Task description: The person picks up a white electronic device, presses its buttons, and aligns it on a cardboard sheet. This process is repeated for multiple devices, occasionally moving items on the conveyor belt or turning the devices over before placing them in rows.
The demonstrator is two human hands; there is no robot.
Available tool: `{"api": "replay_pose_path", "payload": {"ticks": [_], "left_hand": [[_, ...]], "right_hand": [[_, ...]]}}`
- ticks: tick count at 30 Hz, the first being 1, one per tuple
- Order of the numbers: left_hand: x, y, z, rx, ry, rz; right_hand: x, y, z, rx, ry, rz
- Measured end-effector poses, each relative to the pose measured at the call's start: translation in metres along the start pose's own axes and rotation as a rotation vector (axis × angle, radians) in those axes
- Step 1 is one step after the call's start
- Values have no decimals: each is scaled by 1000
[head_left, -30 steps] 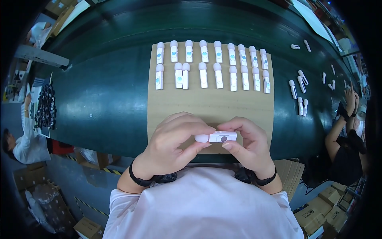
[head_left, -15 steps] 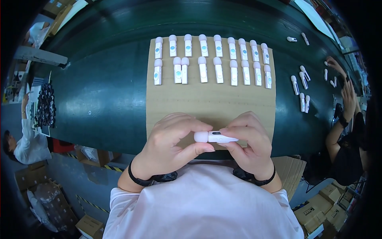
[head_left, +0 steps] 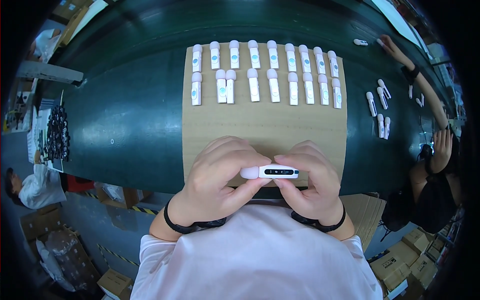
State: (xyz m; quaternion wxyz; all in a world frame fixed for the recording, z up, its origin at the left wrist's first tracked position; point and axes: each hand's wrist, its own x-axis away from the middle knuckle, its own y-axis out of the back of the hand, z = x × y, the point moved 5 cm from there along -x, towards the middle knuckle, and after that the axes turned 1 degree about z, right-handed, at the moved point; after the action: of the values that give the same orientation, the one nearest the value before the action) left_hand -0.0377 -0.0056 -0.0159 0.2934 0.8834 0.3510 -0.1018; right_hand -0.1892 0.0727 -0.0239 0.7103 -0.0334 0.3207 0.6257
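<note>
Between my two hands is a small white wand-shaped device (head_left: 278, 172) with a rounded pale-lilac head, lying crosswise with its head to the left. Its long dark panel faces up. My left hand (head_left: 216, 176) pinches it with thumb and forefinger near the neck. My right hand (head_left: 314, 179) grips the body, thumb and forefinger at its two long edges. Beneath the hands lies a brown cardboard sheet (head_left: 260, 122). On its far half, similar devices (head_left: 253, 56) stand in two rows, heads pointing away; many show a round blue spot.
More devices (head_left: 371, 105) lie loose on the dark green table (head_left: 135, 100) to the right. A co-worker's arm (head_left: 422, 82) reaches over the far right. A pile of black parts (head_left: 57, 132) sits at the left, near another person (head_left: 37, 182). Cardboard boxes (head_left: 116, 284) stand on the floor.
The device has been rolled about its length, so its dark panel now faces up. My fingers have shifted along it. The co-worker's arm has reached farther out across the table.
</note>
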Motion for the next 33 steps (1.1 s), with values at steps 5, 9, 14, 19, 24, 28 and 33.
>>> {"api": "replay_pose_path", "payload": {"ticks": [5,9,14,19,24,28,33], "left_hand": [[1,-1,1,1,-1,4],[0,-1,1,-5,-5,14],[0,-1,0,24,-19,13],[3,-1,6,94,39,-29],[-2,-8,5,64,42,18],[-2,-10,5,26,-15,20],[3,-9,3,-125,-29,-29]], "right_hand": [[0,0,0,1,2,2],[1,-1,0,4,8,-2],[1,1,-1,20,28,-4],[2,5,-2,-51,-15,-20],[3,4,-2,-107,-32,-34],[-1,3,4,-5,21,28],[3,0,-5,-294,-165,73]]}}
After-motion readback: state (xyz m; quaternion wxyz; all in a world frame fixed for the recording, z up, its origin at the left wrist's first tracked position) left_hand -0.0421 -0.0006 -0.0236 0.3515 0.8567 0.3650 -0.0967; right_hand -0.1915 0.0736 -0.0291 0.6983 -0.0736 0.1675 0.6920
